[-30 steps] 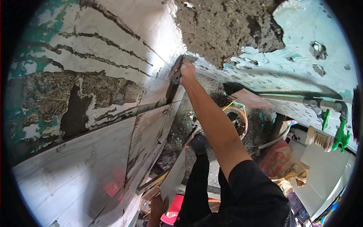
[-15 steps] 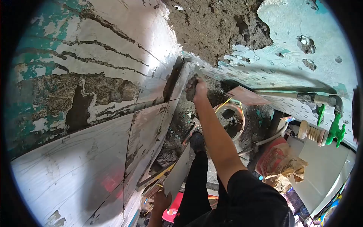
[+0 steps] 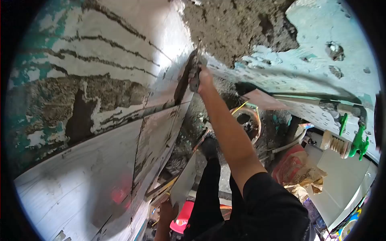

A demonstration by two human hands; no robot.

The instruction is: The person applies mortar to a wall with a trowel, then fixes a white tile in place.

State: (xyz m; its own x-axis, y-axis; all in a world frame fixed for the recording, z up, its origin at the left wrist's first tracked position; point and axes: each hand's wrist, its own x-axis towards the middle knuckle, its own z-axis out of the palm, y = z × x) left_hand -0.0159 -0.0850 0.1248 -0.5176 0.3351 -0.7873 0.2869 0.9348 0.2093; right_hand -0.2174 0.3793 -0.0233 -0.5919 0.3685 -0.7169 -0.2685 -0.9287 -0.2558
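Peeling teal wall [image 3: 48,52], grey tiles [image 3: 76,176], green taps [image 3: 358,140]

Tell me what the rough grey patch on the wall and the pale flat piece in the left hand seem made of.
Rough grey-brown wall patch: probably cement mortar; matt, lumpy, crumbly. Pale flat piece in the left hand: likely ceramic tile, like the glossy veined wall slabs; thin, smooth, straight-edged.

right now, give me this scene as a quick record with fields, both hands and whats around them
right hand: raised to the wall corner, closed on a trowel
trowel: dark with mortar, at the edge of the wall tiles
left hand: low, holding a loose tile from below
wall: rough mortar patch above the right hand
nearby: green taps at right, round pan and paper sack on the floor
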